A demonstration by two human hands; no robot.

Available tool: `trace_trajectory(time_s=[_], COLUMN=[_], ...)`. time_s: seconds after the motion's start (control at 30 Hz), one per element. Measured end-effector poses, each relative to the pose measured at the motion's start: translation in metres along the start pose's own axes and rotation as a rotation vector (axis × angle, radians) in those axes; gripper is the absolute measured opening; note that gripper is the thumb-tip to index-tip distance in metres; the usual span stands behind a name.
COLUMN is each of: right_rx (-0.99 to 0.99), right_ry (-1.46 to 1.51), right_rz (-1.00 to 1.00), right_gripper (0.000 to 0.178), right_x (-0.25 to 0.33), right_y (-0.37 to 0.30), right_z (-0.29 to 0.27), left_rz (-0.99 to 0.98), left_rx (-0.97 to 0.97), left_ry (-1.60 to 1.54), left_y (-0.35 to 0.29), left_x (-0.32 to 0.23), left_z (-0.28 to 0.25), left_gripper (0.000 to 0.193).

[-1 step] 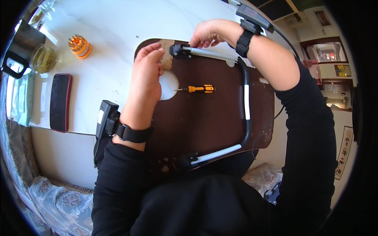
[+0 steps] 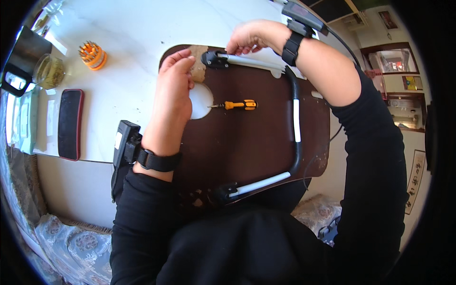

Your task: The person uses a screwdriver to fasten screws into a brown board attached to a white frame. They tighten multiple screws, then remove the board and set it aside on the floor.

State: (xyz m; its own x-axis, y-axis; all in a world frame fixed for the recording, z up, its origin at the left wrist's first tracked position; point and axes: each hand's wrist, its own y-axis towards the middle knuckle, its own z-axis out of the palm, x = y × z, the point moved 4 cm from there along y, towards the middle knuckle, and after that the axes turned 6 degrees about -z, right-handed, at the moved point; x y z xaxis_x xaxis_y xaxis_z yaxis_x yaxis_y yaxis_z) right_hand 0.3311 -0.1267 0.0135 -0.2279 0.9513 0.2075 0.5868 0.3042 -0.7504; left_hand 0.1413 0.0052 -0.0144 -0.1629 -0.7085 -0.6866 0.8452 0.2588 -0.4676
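Observation:
A dark brown folding lap table (image 2: 247, 142) lies underside up, with a rounded cutout near its left side. Its leg frame, a white and black tube (image 2: 297, 118), lies folded along the right. By the black hinge bracket (image 2: 216, 59) at the far end, my right hand (image 2: 247, 39) bends its closed fingers down at the edge of the white tube; what they pinch is hidden. My left hand (image 2: 175, 78) is loosely closed left of that bracket, over a bare torn patch, thumb against forefinger; anything inside cannot be made out. A yellow and black screwdriver (image 2: 240, 104) lies beside the cutout.
Under the board's far part is a white marbled table (image 2: 128, 28). On it stand an orange screwdriver-bit holder (image 2: 93, 56), a glass jar (image 2: 49, 72) and a dark pitcher (image 2: 23, 57). A red-edged phone (image 2: 71, 124) lies near its front edge. Patterned fabric (image 2: 71, 247) covers a seat at lower left.
The whole view has shifted very slightly up and left. Both hands keep their places at the bracket and the torn patch.

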Motion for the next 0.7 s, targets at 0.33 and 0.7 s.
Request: trace_trajectory(time_s=[0.33,0.7], right_rx=[-0.111,-0.129], right_ry=[0.239,0.203], right_rz=[0.078,-0.045], right_gripper=[0.019,0.02], right_x=[0.002,0.01], right_y=[-0.004,-0.021], right_z=[0.01,0.009], left_rz=[0.065,0.051], left_rx=[-0.146,0.139], left_ry=[0.1,-0.057], left_y=[0.003,0.036], left_x=[0.004,0.019], left_z=[-0.002,-0.004], left_gripper=[0.019,0.012])
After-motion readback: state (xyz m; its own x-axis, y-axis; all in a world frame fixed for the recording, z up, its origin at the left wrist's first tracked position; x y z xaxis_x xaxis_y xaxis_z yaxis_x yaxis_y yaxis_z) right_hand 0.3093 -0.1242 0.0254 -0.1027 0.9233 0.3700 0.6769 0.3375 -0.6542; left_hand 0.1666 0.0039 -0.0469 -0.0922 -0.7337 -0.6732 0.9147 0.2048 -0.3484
